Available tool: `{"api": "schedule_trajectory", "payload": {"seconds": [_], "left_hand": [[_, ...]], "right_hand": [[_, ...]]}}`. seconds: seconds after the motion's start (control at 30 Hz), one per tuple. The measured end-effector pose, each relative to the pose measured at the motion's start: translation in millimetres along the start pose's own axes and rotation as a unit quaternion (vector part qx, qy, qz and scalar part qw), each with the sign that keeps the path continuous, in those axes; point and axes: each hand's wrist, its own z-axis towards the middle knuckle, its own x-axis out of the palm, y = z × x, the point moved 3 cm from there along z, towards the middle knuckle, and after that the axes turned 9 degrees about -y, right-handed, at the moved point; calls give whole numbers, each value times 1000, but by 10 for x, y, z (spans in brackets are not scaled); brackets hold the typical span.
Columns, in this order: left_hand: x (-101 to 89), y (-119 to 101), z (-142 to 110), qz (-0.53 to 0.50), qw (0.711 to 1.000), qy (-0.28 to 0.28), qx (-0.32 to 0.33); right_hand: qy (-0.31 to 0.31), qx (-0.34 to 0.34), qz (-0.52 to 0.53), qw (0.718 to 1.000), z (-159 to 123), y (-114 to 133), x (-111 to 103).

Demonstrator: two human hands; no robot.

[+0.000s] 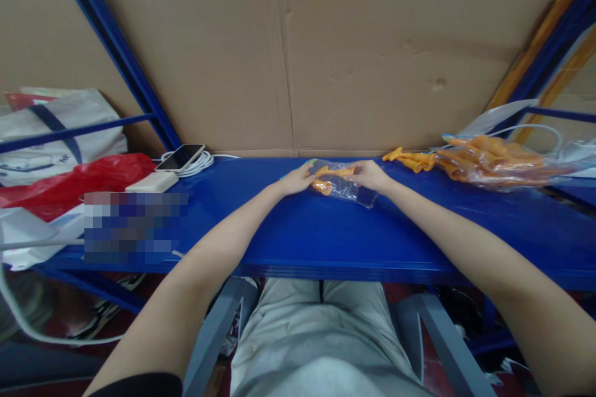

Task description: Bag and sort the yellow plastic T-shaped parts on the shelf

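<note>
A clear plastic bag (365, 197) lies on the blue tabletop in front of me, with orange tapered plastic pieces (322, 186) in or on it. My left hand (298, 180) pinches the bag at its left end, near a small green patch. The fingers of my right hand (372, 175) close on the right end of an orange tapered piece (343, 172) lying over the bag area. Whether that piece is fully inside the plastic, I cannot tell.
To the right, loose orange pieces (412, 160) lie beside a clear bag of several more (493, 161). At left are a phone (184, 157) on a coiled white cable (200, 165), a white block (151, 183) and a red plastic bag (88, 180). Cardboard (326, 62) stands behind.
</note>
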Motion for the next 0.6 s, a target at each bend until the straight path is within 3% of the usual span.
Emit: {"api": "schedule_trajectory", "payload": {"seconds": [0.13,0.6], "left_hand": [[22,-121,-25,32,999,29,33],[18,-171,-43,65,994,14,90]], "right_hand": [[-40,-43,-51,997,25,-42,38],[-87,-39,-67,993,63,-132,156]]}}
